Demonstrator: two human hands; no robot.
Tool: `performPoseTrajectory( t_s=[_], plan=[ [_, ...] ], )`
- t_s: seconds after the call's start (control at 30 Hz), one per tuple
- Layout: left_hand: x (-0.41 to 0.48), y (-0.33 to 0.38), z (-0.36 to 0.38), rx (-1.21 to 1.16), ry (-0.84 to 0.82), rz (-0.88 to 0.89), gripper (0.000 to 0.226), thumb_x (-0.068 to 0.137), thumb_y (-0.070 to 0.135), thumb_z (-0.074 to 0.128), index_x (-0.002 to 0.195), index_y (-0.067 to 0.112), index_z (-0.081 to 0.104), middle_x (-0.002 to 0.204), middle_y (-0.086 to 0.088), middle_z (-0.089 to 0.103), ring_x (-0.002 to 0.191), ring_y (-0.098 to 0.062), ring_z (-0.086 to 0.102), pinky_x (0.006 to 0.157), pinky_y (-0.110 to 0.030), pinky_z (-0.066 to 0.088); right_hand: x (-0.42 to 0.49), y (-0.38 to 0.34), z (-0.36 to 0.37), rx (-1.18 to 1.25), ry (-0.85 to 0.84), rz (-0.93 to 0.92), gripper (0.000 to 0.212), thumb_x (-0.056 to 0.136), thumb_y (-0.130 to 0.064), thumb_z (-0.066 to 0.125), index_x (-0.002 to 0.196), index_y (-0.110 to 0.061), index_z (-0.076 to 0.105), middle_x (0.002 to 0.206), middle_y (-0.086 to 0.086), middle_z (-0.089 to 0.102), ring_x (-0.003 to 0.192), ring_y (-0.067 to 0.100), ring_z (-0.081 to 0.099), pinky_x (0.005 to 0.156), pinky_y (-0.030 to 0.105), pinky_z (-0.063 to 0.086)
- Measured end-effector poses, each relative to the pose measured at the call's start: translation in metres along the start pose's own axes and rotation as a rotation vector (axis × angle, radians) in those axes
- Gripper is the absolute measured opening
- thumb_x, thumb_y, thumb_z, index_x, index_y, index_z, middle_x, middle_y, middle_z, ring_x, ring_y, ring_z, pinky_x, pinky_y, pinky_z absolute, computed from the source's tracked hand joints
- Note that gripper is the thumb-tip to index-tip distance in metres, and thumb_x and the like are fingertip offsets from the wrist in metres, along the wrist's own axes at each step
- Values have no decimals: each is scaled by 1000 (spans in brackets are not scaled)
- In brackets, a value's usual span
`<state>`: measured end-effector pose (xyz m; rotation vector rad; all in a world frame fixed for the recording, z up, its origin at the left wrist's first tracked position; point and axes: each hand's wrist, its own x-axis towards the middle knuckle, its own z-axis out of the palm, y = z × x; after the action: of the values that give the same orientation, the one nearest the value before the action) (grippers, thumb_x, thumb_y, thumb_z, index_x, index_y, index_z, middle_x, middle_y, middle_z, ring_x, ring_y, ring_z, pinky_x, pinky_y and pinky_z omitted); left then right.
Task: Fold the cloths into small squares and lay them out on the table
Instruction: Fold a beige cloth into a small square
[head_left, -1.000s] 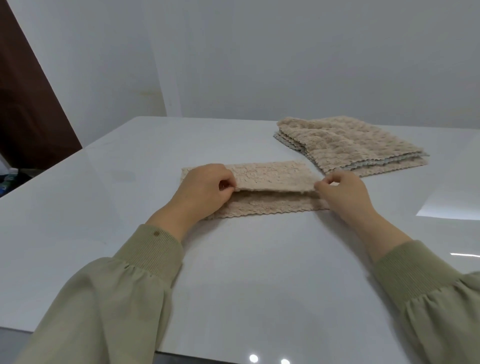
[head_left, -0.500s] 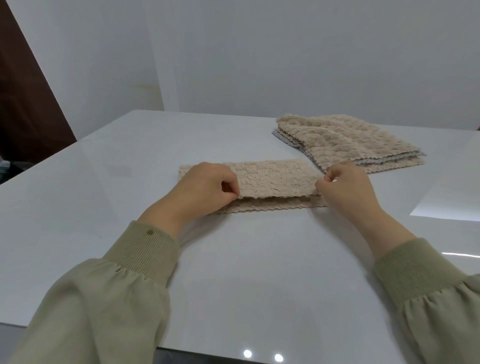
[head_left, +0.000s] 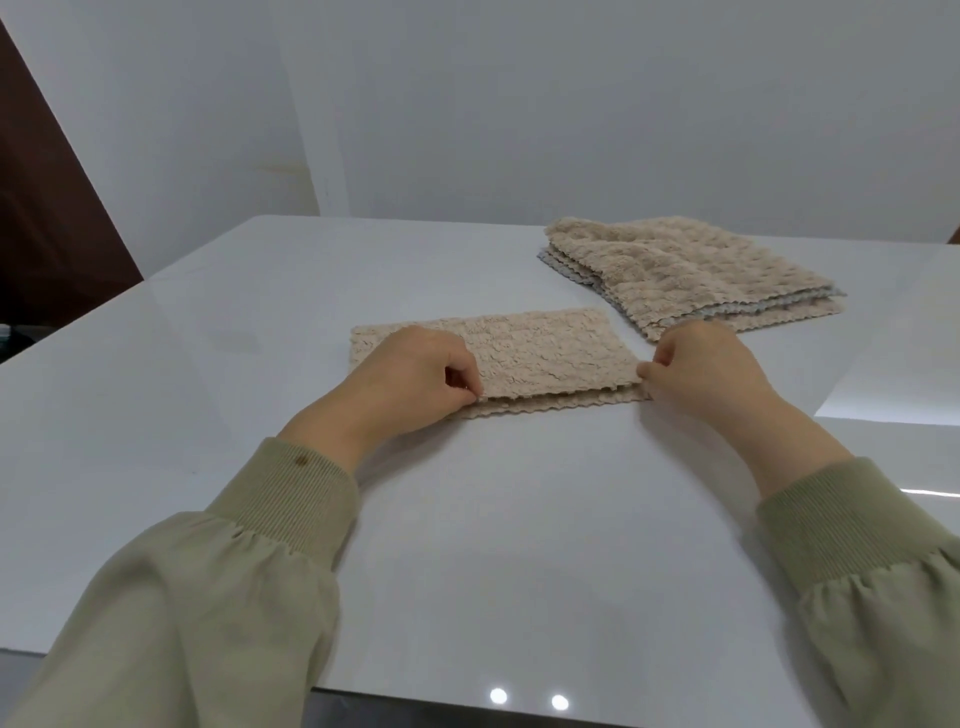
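Both arms, in pale green sleeves (head_left: 208, 597) with ribbed cuffs, reach forward side by side. The left hand (head_left: 415, 376) and right hand (head_left: 709, 371), knuckles up, each pinch one end of the folded cloth (head_left: 545, 353) between thumb and curled fingers.

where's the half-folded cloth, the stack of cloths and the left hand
half-folded cloth (head_left: 545, 353): head view, middle of its upper layer
stack of cloths (head_left: 691, 265): head view, middle of the top cloth
left hand (head_left: 410, 379): head view, back of the hand

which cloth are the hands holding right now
The lone beige cloth in front: left hand and right hand pinch its top layer's corners. The other cloths lie stacked farther right.
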<state>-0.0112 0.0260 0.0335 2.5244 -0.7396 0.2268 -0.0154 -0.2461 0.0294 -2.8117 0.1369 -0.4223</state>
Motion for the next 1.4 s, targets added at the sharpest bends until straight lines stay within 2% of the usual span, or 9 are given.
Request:
performPoseTrajectory(
  t_s=[0.13,0.33,0.63,0.8,0.87,1.0,1.23,1.3,1.4],
  plan=[
    [-1,2,-1,-41,159,39,13,74,6,72,71,18,74,74,11,65,70,-2,56,69,-11,42,0,-3,-5,52,72,7,23,82,-12,63,66,4,61,71,22,62,73,33,55,53,29,36],
    [-2,4,1,-8,-139,-63,15,77,9,69,74,23,74,77,15,66,77,-2,59,76,-23,49,-1,-1,-8,-21,-165,66,25,83,-20,65,60,-13,58,68,5,59,80,27,57,64,27,39],
    [-3,-1,-6,-4,-32,-62,17,74,5,65,75,20,73,78,11,66,75,-2,57,73,-24,49,-1,-7,-15,96,-188,102,27,84,-16,63,59,-6,62,54,5,55,54,17,48,48,23,32],
    [-3,-1,-6,-2,-137,-96,16,76,7,64,75,22,72,76,13,65,73,1,56,70,-17,46,-1,-4,-9,-15,-245,105,25,85,-24,64,67,-5,66,71,10,63,68,22,54,52,24,36],
    [-3,-2,-6,-11,-148,-106,16,76,7,64,75,21,72,76,12,66,73,1,56,69,-17,46,-1,-6,-7,7,-144,108,24,87,-22,60,69,-6,64,72,10,63,68,23,53,54,26,35],
    [-1,-1,0,-28,-159,-107,17,76,8,64,72,24,70,77,10,67,74,-5,59,73,-26,51,-1,-19,10,146,255,-8,20,89,-10,49,86,2,65,96,19,63,94,34,52,77,33,36],
    [-4,0,-11,43,-158,-126,9,76,15,67,80,23,69,79,11,63,75,-5,56,71,-24,49,-3,-91,42,374,302,-201,29,90,-3,43,116,-5,57,124,9,57,120,22,44,96,22,28],
    [-7,-4,-20,132,-194,-144,12,74,16,67,81,25,65,82,12,60,77,-6,56,71,-25,50,-2,-106,49,341,263,-269,34,92,-6,42,124,-5,52,134,11,51,128,24,40,105,29,27],
    [-10,-7,-29,152,-264,-215,14,73,11,64,73,25,61,79,10,59,73,-11,58,66,-33,55,0,-113,66,22,-100,-328,47,99,-29,28,144,-14,31,153,6,28,143,24,20,115,47,11]
  ],
)
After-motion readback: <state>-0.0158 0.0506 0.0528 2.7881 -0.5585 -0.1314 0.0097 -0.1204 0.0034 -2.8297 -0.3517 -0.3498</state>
